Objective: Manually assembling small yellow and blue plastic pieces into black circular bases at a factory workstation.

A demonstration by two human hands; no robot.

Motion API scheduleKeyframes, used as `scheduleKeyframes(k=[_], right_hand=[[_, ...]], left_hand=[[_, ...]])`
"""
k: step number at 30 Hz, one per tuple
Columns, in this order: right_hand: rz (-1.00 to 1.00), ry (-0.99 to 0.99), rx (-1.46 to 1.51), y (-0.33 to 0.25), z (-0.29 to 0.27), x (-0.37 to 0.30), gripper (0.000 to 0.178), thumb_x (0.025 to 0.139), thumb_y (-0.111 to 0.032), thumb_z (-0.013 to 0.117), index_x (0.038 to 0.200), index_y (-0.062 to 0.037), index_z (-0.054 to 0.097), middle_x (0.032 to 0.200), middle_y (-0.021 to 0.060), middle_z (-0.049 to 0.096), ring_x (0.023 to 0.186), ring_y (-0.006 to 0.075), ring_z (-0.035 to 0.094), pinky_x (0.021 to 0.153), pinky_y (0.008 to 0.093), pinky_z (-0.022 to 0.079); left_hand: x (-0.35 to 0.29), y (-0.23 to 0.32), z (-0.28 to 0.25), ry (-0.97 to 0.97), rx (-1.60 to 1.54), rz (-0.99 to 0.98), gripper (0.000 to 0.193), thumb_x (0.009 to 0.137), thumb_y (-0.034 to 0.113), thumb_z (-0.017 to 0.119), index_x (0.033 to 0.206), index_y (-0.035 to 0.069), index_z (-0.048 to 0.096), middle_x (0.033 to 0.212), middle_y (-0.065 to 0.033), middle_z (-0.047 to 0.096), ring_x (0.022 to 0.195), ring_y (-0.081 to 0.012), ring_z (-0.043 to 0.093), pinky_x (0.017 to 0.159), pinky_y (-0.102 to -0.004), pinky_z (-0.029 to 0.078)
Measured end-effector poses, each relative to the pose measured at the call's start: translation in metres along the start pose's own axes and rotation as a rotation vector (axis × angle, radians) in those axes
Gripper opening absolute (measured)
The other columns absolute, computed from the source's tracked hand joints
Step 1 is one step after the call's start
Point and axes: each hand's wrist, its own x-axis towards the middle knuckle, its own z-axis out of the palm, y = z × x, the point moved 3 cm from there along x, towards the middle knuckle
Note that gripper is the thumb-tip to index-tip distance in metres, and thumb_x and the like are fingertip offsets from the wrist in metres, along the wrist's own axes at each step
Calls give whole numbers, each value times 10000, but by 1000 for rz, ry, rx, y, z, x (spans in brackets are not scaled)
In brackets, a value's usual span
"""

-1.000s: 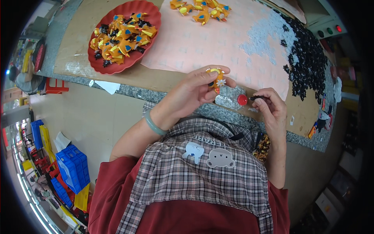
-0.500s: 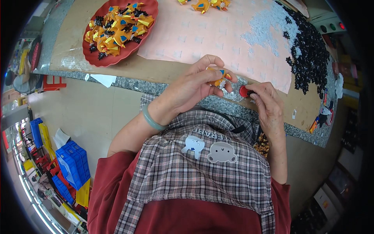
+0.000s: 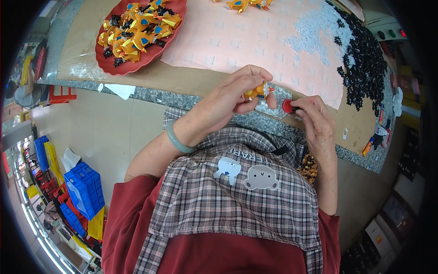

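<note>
My left hand point(image 3: 223, 96) is closed around a small orange toy figure point(image 3: 262, 90) with blue and yellow parts, held above the table's near edge. The fingers cover much of the figure. To its right, my right hand point(image 3: 318, 119) pinches a small dark piece point(image 3: 296, 109), mostly hidden by the fingertips. This piece is right beside a small round red cap point(image 3: 287, 106) at the table's edge; whether they touch, I cannot tell. More orange figures point(image 3: 137, 39) and black pieces are heaped on a red scalloped plate point(image 3: 108, 68) at the far left.
A pink sheet point(image 3: 255, 41) covers the table's middle. Pale small pieces point(image 3: 315, 34) and a heap of black pieces point(image 3: 365, 68) lie at the far right. Several orange figures point(image 3: 239, 4) sit at the far edge. Blue crates point(image 3: 85, 189) stand on the floor at left.
The orange figure has turned in my left hand, its red tip now pointing right. My right hand stays beside the red cap with only a slight shift.
</note>
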Motion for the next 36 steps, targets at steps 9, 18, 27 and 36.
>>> scheduleKeyframes(k=[9, 18, 27, 36], right_hand=[[174, 60, 240, 7, -13, -1, 124, 894, 30, 609, 1004, 22, 665, 911, 75, 616, 774, 134, 607, 668, 260, 488], [282, 119, 779, -4, 0, -6, 140, 919, 41, 575, 1045, 43, 635, 935, 70, 654, 776, 113, 630, 693, 235, 518], [132, 58, 450, -34, 23, -5, 117, 938, -3, 593, 1045, 44, 601, 921, 135, 699, 780, 160, 683, 680, 259, 544], [-145, 115, 50, -41, 30, -7, 158, 852, -21, 697, 999, 0, 645, 854, 122, 704, 706, 214, 697, 604, 295, 534]], left_hand=[[3, -3, 7, -29, -51, 37, 340, 981, 159, 500, 1300, 43, 529, 1108, -135, 632, 777, -53, 532, 730, -188, 444], [6, -12, 7, -103, -288, 8, 306, 989, 182, 540, 1265, 51, 553, 1101, -113, 587, 857, -77, 533, 733, -198, 432], [3, -17, 15, 147, 22, 48, 288, 987, 329, 560, 916, 59, 630, 734, 5, 548, 630, -33, 462, 530, -176, 353], [-3, -5, 21, 299, 382, 83, 326, 1002, 317, 542, 811, 63, 611, 670, 22, 546, 598, -20, 458, 508, -178, 353]])
